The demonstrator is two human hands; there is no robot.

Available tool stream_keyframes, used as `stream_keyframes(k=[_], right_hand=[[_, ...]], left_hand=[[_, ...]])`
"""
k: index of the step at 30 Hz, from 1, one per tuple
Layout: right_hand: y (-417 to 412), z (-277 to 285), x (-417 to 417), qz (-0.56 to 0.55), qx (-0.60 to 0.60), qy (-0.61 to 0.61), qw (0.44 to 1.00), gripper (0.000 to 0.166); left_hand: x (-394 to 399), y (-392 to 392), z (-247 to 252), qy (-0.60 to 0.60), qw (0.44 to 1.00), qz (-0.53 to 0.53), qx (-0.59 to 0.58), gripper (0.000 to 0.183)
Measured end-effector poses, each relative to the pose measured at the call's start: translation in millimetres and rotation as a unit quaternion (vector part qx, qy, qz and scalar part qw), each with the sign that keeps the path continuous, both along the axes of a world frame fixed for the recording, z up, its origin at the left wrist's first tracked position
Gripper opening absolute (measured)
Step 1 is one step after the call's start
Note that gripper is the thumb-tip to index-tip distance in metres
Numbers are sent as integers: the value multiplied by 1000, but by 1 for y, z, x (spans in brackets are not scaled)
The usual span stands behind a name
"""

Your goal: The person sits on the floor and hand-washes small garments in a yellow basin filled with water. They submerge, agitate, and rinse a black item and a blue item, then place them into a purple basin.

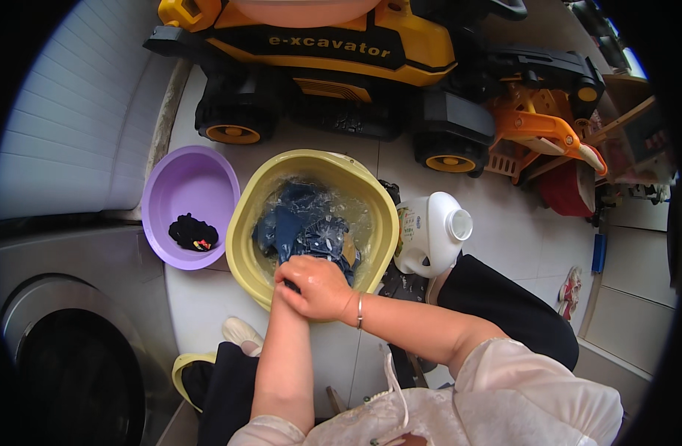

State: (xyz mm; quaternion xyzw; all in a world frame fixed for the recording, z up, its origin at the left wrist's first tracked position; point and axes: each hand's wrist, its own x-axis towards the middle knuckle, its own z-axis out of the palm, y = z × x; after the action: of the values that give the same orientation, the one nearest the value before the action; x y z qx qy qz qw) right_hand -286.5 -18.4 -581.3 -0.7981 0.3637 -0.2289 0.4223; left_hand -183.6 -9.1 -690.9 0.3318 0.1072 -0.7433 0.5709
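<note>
My right hand (316,284), wet and wearing a silver bangle, is closed over my left wrist at the near rim of a yellow plastic basin (386,223). A small black thing (291,286) shows between its thumb and fingers; I cannot tell what it is. My left hand is hidden beneath the right one, so its grip is unseen. Blue denim cloth (324,237) lies soaked in the foamy water, and a smooth blue fold (287,228) of cloth rises near my hands. To the basin's right, an uncapped white plastic jug (430,234) has its mouth tilted towards the right.
A purple basin (193,167) holding black cloth (191,231) stands left of the yellow one. Beyond is a large toy excavator (330,47). A front-loading washing machine (96,251) stands at left. My knees (502,306) flank the work area. A yellow tub (180,373) sits low left.
</note>
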Motion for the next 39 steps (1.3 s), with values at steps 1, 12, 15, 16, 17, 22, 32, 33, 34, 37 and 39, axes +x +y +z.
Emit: stream_keyframes(k=[1,12,15,16,17,22,32,33,34,37,39], right_hand=[[0,0,0,11,-13,1,1000,13],[-88,-73,-62,-254,42,201,945,25],[-78,-72,-76,-294,62,160,940,29],[-67,-75,-74,-293,20,145,945,31],[-55,-77,-74,-291,-22,129,948,35],[-20,-98,-62,-63,-79,253,962,53],[-43,-87,-42,-178,51,55,981,32],[-32,-65,-39,-137,43,6,990,32],[-22,-45,-33,-100,56,10,993,32],[-5,-2,-17,-5,48,47,998,34],[-5,-5,-8,-19,-7,63,998,31]], left_hand=[[-9,4,-7,3,998,26,-61,49],[-14,-9,36,-104,986,32,129,54],[-1,-10,37,-150,981,70,104,55],[5,-6,32,-172,977,57,109,52],[1,1,21,-288,954,36,82,52],[-15,19,-28,-642,742,-155,110,58],[-12,-7,-3,-141,982,-6,126,55],[-13,-5,-1,-96,987,-6,126,58],[-10,-1,-10,-78,990,-6,116,57],[-1,9,-31,14,1000,14,22,49],[-5,13,-54,51,995,44,-77,48]])
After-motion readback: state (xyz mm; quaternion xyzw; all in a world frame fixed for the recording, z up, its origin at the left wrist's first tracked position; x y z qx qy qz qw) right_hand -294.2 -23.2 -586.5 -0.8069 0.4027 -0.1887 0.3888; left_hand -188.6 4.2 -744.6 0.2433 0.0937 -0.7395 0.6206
